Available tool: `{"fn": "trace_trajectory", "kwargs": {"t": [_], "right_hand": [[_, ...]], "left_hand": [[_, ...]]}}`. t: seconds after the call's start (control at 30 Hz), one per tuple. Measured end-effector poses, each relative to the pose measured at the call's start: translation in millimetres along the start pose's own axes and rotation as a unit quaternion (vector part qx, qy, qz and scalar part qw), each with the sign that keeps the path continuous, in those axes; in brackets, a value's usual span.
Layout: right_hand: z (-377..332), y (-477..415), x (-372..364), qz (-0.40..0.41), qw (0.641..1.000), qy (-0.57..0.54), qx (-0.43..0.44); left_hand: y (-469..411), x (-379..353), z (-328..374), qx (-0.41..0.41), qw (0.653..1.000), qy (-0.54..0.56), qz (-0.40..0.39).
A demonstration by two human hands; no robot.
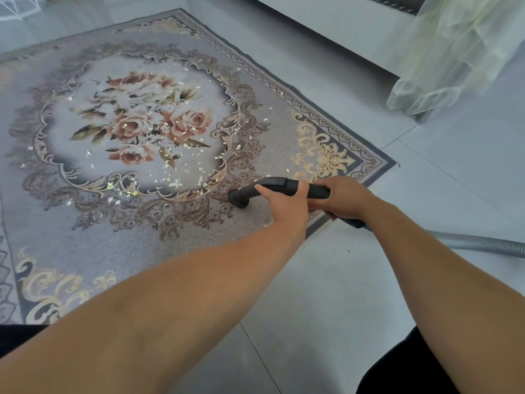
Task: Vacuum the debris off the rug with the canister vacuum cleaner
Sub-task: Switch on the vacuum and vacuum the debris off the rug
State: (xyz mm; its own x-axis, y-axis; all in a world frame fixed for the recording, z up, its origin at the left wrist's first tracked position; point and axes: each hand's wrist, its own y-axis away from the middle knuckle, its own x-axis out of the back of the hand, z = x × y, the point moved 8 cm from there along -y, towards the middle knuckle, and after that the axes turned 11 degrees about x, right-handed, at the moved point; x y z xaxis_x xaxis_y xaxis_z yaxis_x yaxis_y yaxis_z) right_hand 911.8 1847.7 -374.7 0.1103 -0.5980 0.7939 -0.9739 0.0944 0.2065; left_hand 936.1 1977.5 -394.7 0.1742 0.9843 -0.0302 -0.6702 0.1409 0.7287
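Note:
A grey patterned rug [85, 237] with a rose medallion lies on the tiled floor. Small pale scraps of debris [173, 166] are scattered over its middle and lower right part. Both hands hold the black vacuum handle [272, 184]. My left hand [287, 203] grips its front part, and my right hand [345, 199] grips it just behind. The handle's open black mouth [240, 199] rests on the rug near the rug's right corner. A grey ribbed hose [483, 244] runs from the handle off to the right. The canister is out of view.
Pale floor tiles [355, 280] surround the rug. A low white step or sofa base [326, 27] runs along the back right. A sheer pale green curtain [454, 52] hangs to the floor at the upper right. White wire legs [17, 7] show at the top left.

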Motion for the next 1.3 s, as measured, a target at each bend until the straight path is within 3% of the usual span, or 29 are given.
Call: {"fn": "trace_trajectory", "kwargs": {"t": [0.2,0.7,0.9,1.3], "right_hand": [[-17,-17,-3,0.010,1.000,0.026,0.000],[26,16,20,0.009,0.999,0.021,-0.032],[8,-7,11,0.034,0.999,0.018,-0.025],[-13,-24,5,0.036,0.999,0.025,-0.020]], "left_hand": [[-11,15,16,-0.022,1.000,-0.006,0.003],[-8,-38,-13,0.029,0.999,-0.005,-0.038],[-30,-17,5,-0.015,1.000,-0.019,-0.016],[-65,-5,8,-0.001,0.999,0.023,-0.047]]}}
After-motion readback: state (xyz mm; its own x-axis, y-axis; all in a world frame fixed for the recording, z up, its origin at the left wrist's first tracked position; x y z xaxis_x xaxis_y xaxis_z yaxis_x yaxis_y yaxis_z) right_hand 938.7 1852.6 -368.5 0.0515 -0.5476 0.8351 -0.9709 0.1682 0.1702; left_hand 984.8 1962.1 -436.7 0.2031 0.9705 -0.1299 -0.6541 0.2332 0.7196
